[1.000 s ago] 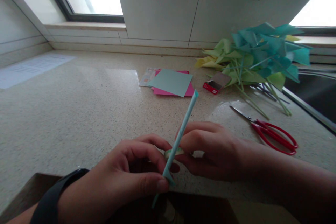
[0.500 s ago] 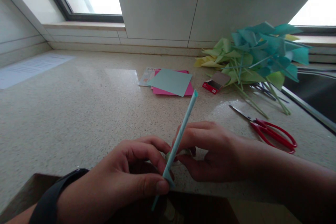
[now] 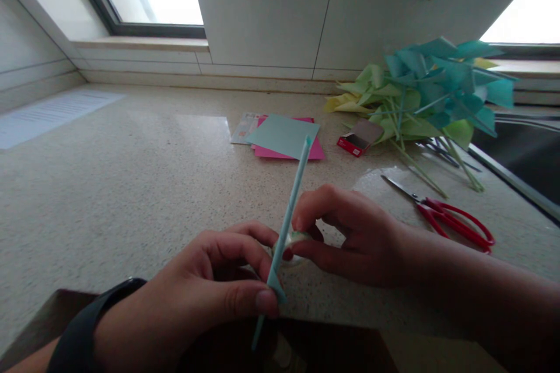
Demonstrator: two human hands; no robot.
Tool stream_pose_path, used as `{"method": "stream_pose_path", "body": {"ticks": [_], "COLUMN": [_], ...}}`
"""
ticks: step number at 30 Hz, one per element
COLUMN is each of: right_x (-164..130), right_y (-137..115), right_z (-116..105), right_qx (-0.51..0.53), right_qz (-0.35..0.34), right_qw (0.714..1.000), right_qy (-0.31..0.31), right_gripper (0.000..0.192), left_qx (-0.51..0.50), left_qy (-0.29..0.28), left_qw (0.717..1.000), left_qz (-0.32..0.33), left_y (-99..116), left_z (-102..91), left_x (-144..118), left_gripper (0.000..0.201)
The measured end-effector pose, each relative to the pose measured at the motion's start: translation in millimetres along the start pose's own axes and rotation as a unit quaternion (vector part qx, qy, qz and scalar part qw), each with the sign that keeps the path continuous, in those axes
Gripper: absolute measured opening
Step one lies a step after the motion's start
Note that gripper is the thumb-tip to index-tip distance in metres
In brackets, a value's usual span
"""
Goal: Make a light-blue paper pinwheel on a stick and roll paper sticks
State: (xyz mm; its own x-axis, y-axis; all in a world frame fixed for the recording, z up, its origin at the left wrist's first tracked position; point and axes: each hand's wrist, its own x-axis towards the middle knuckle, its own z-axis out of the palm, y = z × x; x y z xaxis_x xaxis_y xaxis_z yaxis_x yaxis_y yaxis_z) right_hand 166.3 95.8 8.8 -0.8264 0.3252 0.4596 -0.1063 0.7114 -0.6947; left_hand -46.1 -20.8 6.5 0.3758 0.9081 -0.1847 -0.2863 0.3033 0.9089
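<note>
My left hand [image 3: 236, 280] pinches a pale blue rolled paper stick [image 3: 290, 210] near its lower end, thumb against index finger. The stick leans upward to the right, and a loose paper corner [image 3: 276, 288] flares out beside my thumb. Just right of it, the fingers of my right hand [image 3: 345, 233] close on what looks like a small roll of clear tape [image 3: 299, 238], partly hidden behind the stick and fingers. Both hands are close together above the front edge of the speckled counter [image 3: 153, 198].
Square sheets of pale blue paper [image 3: 282, 135] and pink paper [image 3: 315, 150] lie farther back. To the right are red-handled scissors [image 3: 455, 221], an open red box [image 3: 352, 144], and folded paper flowers [image 3: 446, 81] beside a sink [image 3: 529, 151]. A printed sheet [image 3: 56, 113] lies far left.
The top of the paper stick has shifted left and slightly up. My right hand has risen a little with the tape roll, which shows more clearly now. My left hand has barely moved.
</note>
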Motion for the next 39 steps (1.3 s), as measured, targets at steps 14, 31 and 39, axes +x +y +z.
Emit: {"method": "stream_pose_path", "body": {"ticks": [14,31,39], "right_x": [-2.1,12.9,10.9], "right_y": [2.3,-1.9,-1.1], "right_z": [2.0,-11.4,-12.9], "right_qx": [0.05,0.082,0.07], "right_qz": [0.079,0.009,0.013], "right_qw": [0.996,0.99,0.994], "right_qy": [0.001,-0.111,-0.08], "right_gripper": [0.018,0.022,0.025], "left_qx": [-0.049,-0.08,-0.107], "left_qy": [-0.019,-0.011,-0.012], "left_qw": [0.999,0.995,0.992], "left_qz": [-0.007,-0.061,-0.062], "left_y": [2.4,-3.4,-4.1], "left_z": [0.9,-6.4,-6.1], "left_x": [0.5,-3.6,-3.3], "left_gripper": [0.003,0.012,0.011]}}
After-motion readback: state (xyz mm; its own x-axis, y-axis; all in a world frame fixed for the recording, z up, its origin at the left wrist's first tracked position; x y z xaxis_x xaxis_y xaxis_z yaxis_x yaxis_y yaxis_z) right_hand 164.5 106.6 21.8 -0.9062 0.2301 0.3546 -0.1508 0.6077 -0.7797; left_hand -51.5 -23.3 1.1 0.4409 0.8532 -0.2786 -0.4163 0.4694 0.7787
